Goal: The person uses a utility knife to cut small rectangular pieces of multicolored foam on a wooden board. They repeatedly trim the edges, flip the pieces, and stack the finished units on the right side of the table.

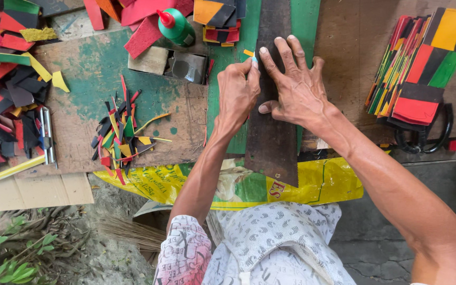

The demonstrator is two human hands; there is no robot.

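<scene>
Nearest the person, a yellow printed sack (323,182) hangs over the bench edge, w/ the lower, toothed end of a long dark strip (270,142) lying on top of it. The strip looks like an old saw blade used as a straightedge.

Just past that, both hands are at work. The right hand (297,92) is spread flat, fingers fanned and thumb tucked in, pressing the dark strip down onto a green sheet (222,105). The left hand (237,95) is bunched tight, thumb and forefinger pinching a small tool (254,62) against the strip's left edge. Only a pale tip shows, so can't tell if it's a blade or a marker. A yellow sliver (248,53) lies right by that tip.

My read: a cut or score along the straightedge is in progress, w/ the tool near the far end of the line. Any stroke here calls for steady downward weight from the right hand so the strip doesn't skid, and for the tip to stay hard against the edge.

To the left, on a worn wooden board (80,121), is a scrap pile (120,137) of red, black, yellow and green trimmings. Farther off are a green bottle (178,26) w/ a red cap and, far right, a stack of striped pieces (418,68).
</scene>
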